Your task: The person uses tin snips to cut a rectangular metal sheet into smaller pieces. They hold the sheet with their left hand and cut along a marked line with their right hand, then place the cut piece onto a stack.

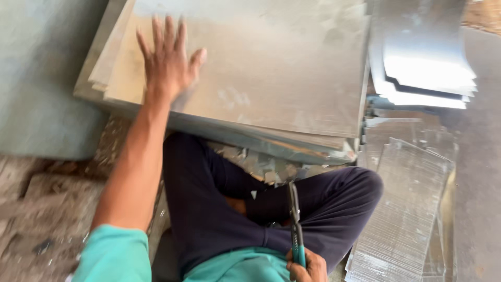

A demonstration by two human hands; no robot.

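My left hand [168, 58] lies flat with fingers spread on the top sheet of a stack of large metal sheets [271, 73] in front of me. My right hand [308, 266] is at the bottom of the view, closed around the teal handle of metal snips [295, 219], whose dark blades point up over my crossed legs. I sit on the ground in dark trousers and a teal shirt.
A pile of cut, curved shiny sheet pieces [425, 68] lies at the upper right. Ribbed metal strips [407, 209] are stacked at the right by my knee. Small metal offcuts [266, 169] lie under the stack's edge. Rough stone ground [47, 209] is at the left.
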